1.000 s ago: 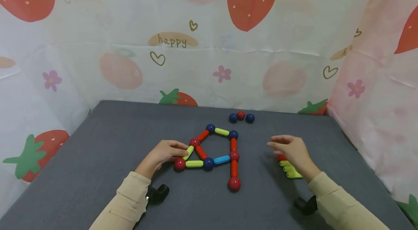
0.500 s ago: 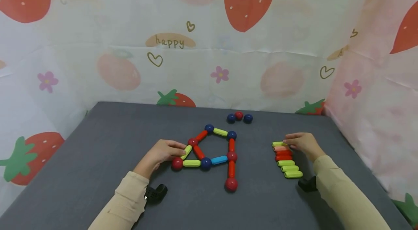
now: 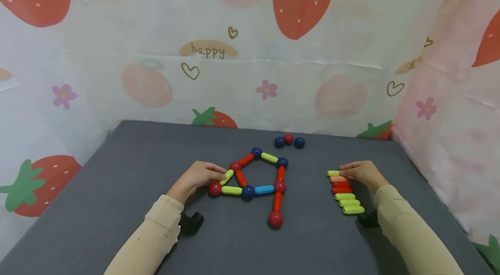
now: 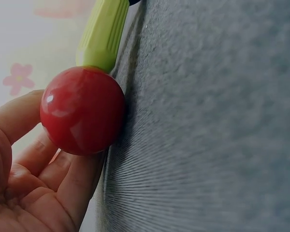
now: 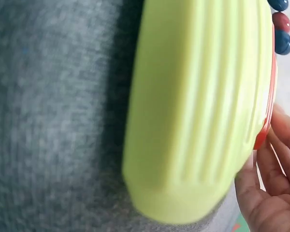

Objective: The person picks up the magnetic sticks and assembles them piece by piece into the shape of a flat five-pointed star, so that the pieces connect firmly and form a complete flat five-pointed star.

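Observation:
On the dark table lies a flat frame of balls and magnetic building rods. My left hand (image 3: pixel 201 176) pinches a slanted yellow-green rod (image 3: pixel 228 176) at the frame's left, beside a red ball (image 3: pixel 215 189). That ball (image 4: pixel 82 110) hides the fingertips in the left wrist view. To the right, my right hand (image 3: pixel 364 172) has thumb and fingers at the right end of the farthest yellow-green rod (image 3: pixel 333 173) in a row of loose rods. In the right wrist view a nearer yellow-green rod (image 5: pixel 193 111) covers most of what the fingers (image 5: pixel 275 169) hold.
Below the right hand in the row lie an orange-pink rod (image 3: pixel 338 179), red rods (image 3: pixel 341 190) and several yellow-green rods (image 3: pixel 349 203). At the table's back edge sit two blue balls (image 3: pixel 299 142) and a red ball (image 3: pixel 288 139). A printed cloth (image 3: pixel 250 93) hangs behind.
Over the last second my right hand has moved right and back to the far end of the rod row, uncovering the rods. My left hand has stayed at the frame, whose lower side shifted slightly.

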The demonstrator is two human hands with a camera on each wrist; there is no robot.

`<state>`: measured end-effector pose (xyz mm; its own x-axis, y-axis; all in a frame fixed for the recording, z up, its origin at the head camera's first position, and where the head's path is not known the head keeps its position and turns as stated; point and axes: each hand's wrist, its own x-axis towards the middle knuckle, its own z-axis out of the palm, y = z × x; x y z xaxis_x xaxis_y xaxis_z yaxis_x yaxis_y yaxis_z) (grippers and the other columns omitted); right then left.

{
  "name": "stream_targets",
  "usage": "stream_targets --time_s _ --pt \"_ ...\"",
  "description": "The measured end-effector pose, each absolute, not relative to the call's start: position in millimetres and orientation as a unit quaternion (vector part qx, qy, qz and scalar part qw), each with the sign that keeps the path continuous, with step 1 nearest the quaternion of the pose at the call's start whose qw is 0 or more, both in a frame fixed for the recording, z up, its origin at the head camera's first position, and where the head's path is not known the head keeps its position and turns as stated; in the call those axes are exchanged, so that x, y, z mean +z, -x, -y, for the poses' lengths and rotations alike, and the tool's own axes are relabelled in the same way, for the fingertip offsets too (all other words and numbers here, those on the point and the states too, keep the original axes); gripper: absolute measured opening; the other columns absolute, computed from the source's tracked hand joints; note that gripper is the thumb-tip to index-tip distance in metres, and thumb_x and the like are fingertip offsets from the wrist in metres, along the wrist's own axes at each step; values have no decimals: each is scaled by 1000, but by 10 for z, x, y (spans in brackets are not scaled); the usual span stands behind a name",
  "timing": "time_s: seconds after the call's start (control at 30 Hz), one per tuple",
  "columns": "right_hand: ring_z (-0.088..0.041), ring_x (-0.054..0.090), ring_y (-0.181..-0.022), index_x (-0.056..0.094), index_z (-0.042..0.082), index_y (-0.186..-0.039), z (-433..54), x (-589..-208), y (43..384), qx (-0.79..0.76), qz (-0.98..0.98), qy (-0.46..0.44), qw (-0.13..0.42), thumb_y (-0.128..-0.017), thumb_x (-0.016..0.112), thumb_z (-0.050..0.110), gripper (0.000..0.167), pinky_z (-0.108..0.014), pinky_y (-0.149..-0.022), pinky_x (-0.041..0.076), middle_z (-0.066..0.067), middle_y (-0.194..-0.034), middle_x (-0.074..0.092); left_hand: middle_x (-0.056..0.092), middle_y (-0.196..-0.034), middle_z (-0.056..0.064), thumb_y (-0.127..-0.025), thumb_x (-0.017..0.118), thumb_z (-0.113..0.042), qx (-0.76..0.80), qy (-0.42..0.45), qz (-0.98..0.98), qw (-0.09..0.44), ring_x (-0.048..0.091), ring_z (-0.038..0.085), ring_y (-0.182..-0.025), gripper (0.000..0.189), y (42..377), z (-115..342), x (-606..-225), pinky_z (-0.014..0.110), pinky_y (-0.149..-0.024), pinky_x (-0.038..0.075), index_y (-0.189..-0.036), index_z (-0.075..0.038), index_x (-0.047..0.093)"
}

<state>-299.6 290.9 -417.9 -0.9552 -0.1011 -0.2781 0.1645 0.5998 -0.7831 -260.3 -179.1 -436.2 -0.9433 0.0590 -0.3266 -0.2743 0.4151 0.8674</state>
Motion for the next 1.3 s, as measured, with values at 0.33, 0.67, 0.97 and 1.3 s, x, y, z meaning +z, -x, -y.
stream_targets --time_s 0.33,0.67,0.97,1.3 --pt "-15 65 -98 63 -8 -127 -2914 -4190 3007 -406 -901 5 151 -98 63 17 38 -41 -96 56 -23 -123 68 65 -127 15 -89 74 -19 525 65 -835 153 63 22 -104 29 2714 1750 -4338 37 -96 55 -115 -6 74" --pt "-36 62 -110 68 1 -125 -2750 -4142 2991 -409 -908 1 86 -97 66 28 39 -52 -99 50 -24 -133 61 65 -125 18 -88 75 -15 532 82 -834 118 66 19 -96 30 2674 1685 -4270 31 -87 59 -114 -1 73" --pt "-38 61 -122 68 2 -126 -2296 -4014 2864 -474 -876 -8 88 -95 68 30 41 -42 -90 58 -22 -132 63 68 -123 17 -92 72 -17 577 96 -808 69 68 22 -101 33 2572 1564 -4162 29 -83 58 -121 -2 70" --pt "-27 70 -104 75 3 -113 -1632 -4049 2724 -510 -854 -6 104 -90 75 24 31 -44 -100 55 -14 -118 72 72 -116 15 -90 73 -15 628 68 -769 96 72 23 -101 31 2500 1324 -4204 37 -95 57 -118 -1 71"
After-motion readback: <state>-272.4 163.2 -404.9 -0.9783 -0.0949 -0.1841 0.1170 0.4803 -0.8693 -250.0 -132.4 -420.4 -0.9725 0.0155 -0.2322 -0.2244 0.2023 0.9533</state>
